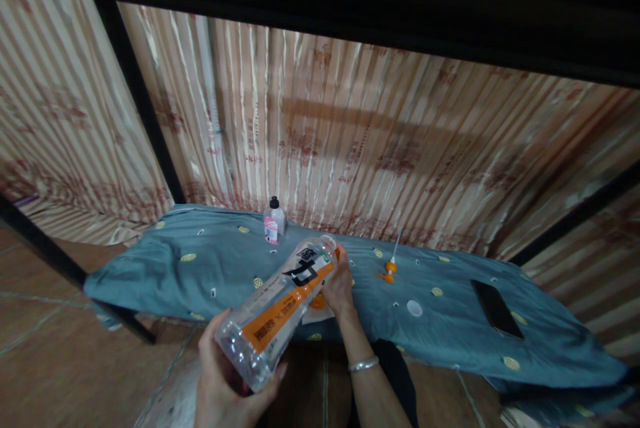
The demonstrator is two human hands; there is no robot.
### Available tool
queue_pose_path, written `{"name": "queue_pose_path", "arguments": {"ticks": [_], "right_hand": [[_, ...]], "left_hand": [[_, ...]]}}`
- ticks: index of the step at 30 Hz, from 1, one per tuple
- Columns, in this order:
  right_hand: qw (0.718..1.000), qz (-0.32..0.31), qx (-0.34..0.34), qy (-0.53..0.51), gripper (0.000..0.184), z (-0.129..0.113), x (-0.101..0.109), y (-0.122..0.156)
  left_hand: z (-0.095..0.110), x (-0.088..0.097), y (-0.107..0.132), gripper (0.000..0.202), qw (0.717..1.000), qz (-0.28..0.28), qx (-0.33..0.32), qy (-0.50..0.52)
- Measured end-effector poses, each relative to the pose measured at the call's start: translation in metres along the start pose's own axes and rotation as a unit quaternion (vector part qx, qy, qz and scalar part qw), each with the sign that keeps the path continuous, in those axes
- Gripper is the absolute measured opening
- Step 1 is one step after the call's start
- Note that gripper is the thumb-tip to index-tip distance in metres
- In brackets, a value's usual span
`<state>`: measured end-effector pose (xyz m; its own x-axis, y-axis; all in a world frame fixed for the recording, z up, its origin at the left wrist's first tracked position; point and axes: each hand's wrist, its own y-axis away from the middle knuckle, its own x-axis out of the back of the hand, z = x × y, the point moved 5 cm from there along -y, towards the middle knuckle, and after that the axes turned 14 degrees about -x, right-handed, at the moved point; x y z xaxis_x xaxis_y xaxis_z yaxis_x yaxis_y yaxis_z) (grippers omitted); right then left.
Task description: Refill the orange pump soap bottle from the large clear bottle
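Note:
A clear plastic bottle (285, 308) with an orange, white and black label is held tilted in front of me, its neck up and to the right. My left hand (225, 368) grips the base end. Around the neck end my right hand (337, 281) is closed, with a silver bangle on that wrist. No cap shows on the bottle. An orange pump head (389, 269) with a clear tube lies on the bed to the right. Partly hidden behind the bottle and right hand is an orange item on white (319, 305), which I cannot make out.
A small clear bottle (275, 223) with black cap and pink label stands at the back of the blue-green bedspread (220, 255). A white round disc (414, 309) and black phone (496, 308) lie right. Dark bed-frame bars (135, 95) surround it; a striped curtain (325, 141) hangs behind.

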<state>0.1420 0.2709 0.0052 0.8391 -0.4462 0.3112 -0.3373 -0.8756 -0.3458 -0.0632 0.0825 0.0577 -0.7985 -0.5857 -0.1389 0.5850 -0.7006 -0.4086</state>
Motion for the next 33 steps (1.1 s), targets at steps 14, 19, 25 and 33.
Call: {"name": "queue_pose_path", "arguments": {"ticks": [14, 19, 25, 33], "right_hand": [[1.0, -0.001, -0.011, -0.01, 0.063, 0.0, 0.0, 0.0005], [1.0, -0.002, -0.005, -0.013, 0.061, -0.0009, -0.0006, 0.0009], [1.0, -0.004, -0.017, -0.016, 0.062, -0.0046, 0.0004, 0.0008], [1.0, 0.004, -0.009, -0.006, 0.059, -0.0047, 0.0014, 0.0013]], "left_hand": [[0.0047, -0.0013, -0.0003, 0.083, 1.0, 0.005, 0.024, 0.011], [0.0041, -0.0007, 0.0001, 0.084, 1.0, 0.001, 0.022, 0.007], [0.0025, 0.0002, 0.0008, 0.082, 1.0, -0.009, 0.006, -0.006], [0.0003, 0.0009, 0.0007, 0.088, 1.0, -0.005, 0.006, -0.004]]}}
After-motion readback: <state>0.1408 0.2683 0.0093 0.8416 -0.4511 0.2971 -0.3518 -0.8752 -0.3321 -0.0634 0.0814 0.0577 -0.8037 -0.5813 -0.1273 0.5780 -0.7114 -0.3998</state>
